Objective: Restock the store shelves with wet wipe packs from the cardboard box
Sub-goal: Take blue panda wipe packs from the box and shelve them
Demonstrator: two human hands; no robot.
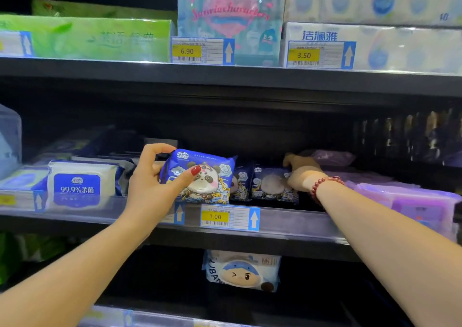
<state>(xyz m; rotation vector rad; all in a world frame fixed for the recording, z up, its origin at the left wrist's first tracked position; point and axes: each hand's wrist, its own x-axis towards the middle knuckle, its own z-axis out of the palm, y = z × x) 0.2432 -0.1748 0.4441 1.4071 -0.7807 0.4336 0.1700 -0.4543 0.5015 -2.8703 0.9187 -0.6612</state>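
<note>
My left hand grips a blue wet wipe pack with a panda picture, thumb across its front, and holds it upright at the front edge of the middle shelf. Behind and to the right, more blue panda packs stand on that shelf. My right hand, with a red bead bracelet at the wrist, reaches into the shelf and rests on the top right of the standing packs; its fingers are partly hidden. The cardboard box is out of view.
White and blue 99.9% wipe packs fill the shelf to the left, purple packs to the right. Price tags line the shelf edge. Tissue packs sit on the upper shelf, a cartoon pack on the lower one.
</note>
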